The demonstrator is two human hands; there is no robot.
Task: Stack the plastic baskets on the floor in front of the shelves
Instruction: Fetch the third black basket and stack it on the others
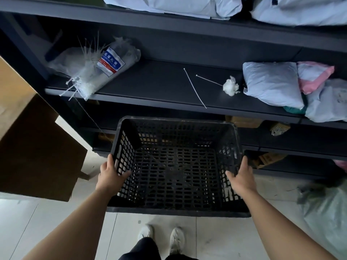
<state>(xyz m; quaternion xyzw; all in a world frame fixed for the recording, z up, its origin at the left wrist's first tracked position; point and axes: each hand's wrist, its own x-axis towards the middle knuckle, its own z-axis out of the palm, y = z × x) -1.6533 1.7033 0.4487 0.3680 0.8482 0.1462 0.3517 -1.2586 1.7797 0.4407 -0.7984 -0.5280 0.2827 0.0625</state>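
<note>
Between your 2 outstretched arms, a black plastic basket [176, 166] with slotted walls and a slotted base sits open side up, in front of the dark metal shelves [169, 94]. Your left hand [112, 174] is wrapped over the basket's left rim, thumb inside against the lattice wall and fingers outside. Your right hand [241, 178] grips the right rim the same way, thumb pointing inward over the edge. Whether the basket rests on the tiled floor [56, 222] or is held just above it cannot be told from this angle. Its far edge lies close to the lower shelf levels, and its near edge is just ahead of your white shoes [161, 236].

On the shelf above the basket, a clear bag of white cable ties [97, 72] with a blue and red label lies at the left, some ties sticking out past the shelf edge. 2 loose cable ties [195, 89] lie in the middle of that shelf, beside a small white tuft [230, 86]. At the right sit grey and pink soft parcels [272, 81]. More pale parcels fill the shelf higher up. To your left stands a brown cardboard box [33, 143], and at the far right a grey-green plastic sack [326, 212] lies on the floor.
</note>
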